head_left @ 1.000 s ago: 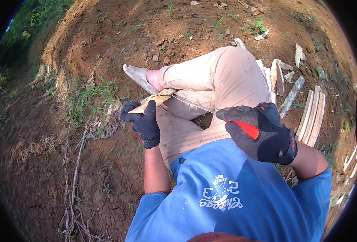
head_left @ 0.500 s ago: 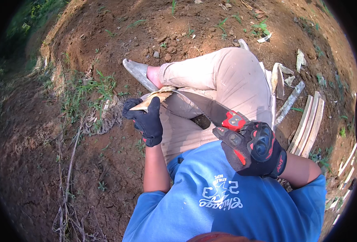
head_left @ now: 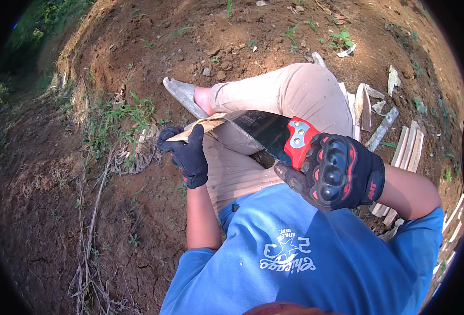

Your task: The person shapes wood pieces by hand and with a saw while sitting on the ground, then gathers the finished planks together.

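In my right hand (head_left: 337, 170), gloved in black with red trim, is a hand saw (head_left: 260, 131) with a red and grey handle and a dark toothed blade. The blade reaches left over my lap, and its far end meets a pale, rough-edged piece of wood (head_left: 198, 128). My left hand (head_left: 187, 157), in a black glove, grips the near end of that wood with the thumb on top. My fingers on the saw handle are partly hidden behind the glove's knuckle guard.
I sit on bare brown soil with my legs (head_left: 274, 94) folded. Split pale slats (head_left: 407, 149) lie to my right, near a grey stick (head_left: 383, 128) and bark scraps (head_left: 393, 80). Grass and dry stalks (head_left: 98, 199) are on the left; small stones (head_left: 221, 75) lie beyond my foot.
My right hand has turned and moved slightly right, so the saw's blade now shows its broad flat side. The left hand and the wood have barely shifted.
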Action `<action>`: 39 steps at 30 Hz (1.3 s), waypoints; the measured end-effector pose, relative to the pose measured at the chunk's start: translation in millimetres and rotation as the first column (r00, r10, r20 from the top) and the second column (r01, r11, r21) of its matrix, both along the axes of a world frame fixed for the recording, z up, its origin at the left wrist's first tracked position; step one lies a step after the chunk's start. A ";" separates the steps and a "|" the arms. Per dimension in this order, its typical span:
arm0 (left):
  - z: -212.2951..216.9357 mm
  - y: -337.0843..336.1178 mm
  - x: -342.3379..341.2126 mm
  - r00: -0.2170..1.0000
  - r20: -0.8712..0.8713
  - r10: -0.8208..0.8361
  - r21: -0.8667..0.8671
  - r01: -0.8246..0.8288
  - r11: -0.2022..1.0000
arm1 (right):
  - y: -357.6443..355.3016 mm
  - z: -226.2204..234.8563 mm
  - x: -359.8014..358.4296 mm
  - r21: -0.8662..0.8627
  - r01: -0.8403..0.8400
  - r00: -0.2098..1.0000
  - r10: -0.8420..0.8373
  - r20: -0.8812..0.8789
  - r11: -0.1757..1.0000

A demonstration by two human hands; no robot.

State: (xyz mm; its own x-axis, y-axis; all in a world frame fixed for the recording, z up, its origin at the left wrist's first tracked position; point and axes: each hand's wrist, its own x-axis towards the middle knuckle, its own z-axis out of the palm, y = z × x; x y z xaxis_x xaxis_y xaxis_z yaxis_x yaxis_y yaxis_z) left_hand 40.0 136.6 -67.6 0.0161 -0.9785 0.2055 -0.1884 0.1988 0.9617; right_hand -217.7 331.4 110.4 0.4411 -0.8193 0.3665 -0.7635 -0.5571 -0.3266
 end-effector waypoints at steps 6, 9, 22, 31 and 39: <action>0.0 -3.7 -5.0 1.000 0.016 -0.012 -0.002 0.012 1.000 | 2.9 3.7 -7.3 0.100 0.097 0.993 -0.102 0.053 0.990; 1.1 -13.0 0.5 1.000 -0.029 0.004 0.027 -0.003 1.000 | 22.6 -1.1 -17.1 0.332 0.228 0.949 -0.285 0.133 0.915; 24.7 -46.4 45.0 0.887 -0.459 0.050 0.378 0.144 0.914 | 184.6 5.3 -51.0 0.177 0.900 0.414 -0.909 -0.059 0.398; 22.3 -7.9 33.4 0.770 -0.638 -0.016 0.163 0.155 0.974 | 261.2 -222.6 -81.4 0.392 0.920 0.291 -0.662 -0.691 -0.005; 135.2 47.9 25.4 0.891 -0.437 -0.124 -0.003 0.136 0.991 | 102.6 -113.7 -61.1 0.186 0.895 0.445 -0.823 -0.353 0.405</action>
